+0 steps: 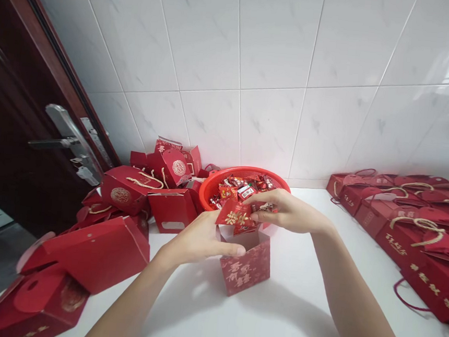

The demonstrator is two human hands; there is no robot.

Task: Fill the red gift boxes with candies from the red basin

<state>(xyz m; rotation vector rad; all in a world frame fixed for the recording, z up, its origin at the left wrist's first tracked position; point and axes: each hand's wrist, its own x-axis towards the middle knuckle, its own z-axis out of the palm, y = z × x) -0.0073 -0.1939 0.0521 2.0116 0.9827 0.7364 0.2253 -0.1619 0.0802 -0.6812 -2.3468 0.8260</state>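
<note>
A small red gift box with gold writing stands upright on the table, its top open and a decorated flap raised at the back. My left hand grips it at the left side, thumb over the front rim and fingers behind. Above the box's back edge, my right hand has thumb and fingers closed around what looks like a wrapped candy, partly hidden by the fingers. Just behind both hands is a red plastic basket holding many wrapped candies.
Several unclosed red boxes are piled at the left on the white table. Rows of closed red boxes with rope handles line the right. A tiled wall rises behind; a dark door with a metal handle is at left.
</note>
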